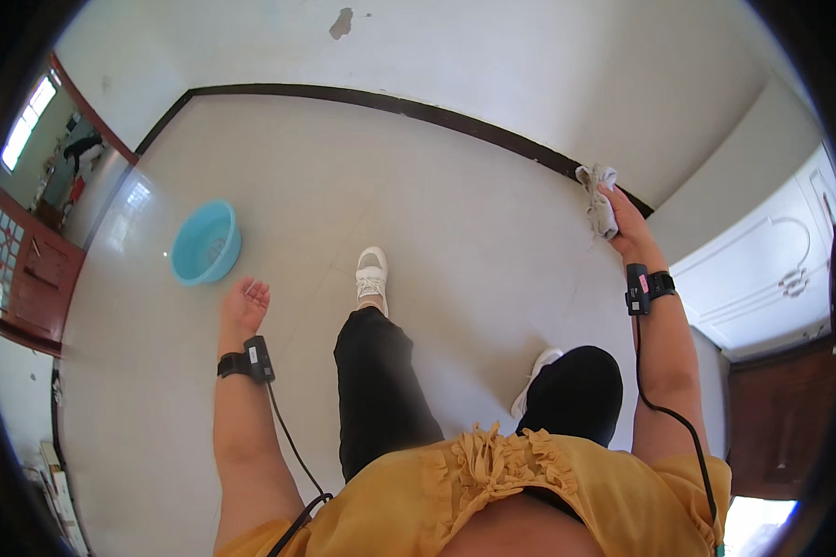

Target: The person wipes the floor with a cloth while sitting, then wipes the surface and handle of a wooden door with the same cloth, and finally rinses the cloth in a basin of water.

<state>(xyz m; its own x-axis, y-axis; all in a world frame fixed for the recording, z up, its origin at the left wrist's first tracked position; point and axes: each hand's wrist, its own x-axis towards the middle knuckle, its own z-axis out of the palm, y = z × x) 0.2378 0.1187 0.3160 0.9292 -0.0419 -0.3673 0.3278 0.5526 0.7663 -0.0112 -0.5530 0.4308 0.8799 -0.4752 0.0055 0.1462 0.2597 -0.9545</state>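
My right hand [627, 219] grips a crumpled light grey cloth [599, 203] in front of the dark baseboard [460, 122], near the white cabinet. Whether the cloth touches the baseboard, I cannot tell. My left hand [246, 304] is out to the left with its palm turned up and fingers partly curled, and holds nothing that I can see. Just beyond its fingers a light blue plastic basin [204, 244] stands on the floor; how much water it holds is unclear. Each wrist wears a black strapped device with a cable.
A white cabinet [752, 257] with moulded doors stands at the right, above dark brown wood. At the left is a reddish-brown door [42, 268] and an opening, through which a bent-over person shows far off. My white shoes are on the pale floor [285, 174].
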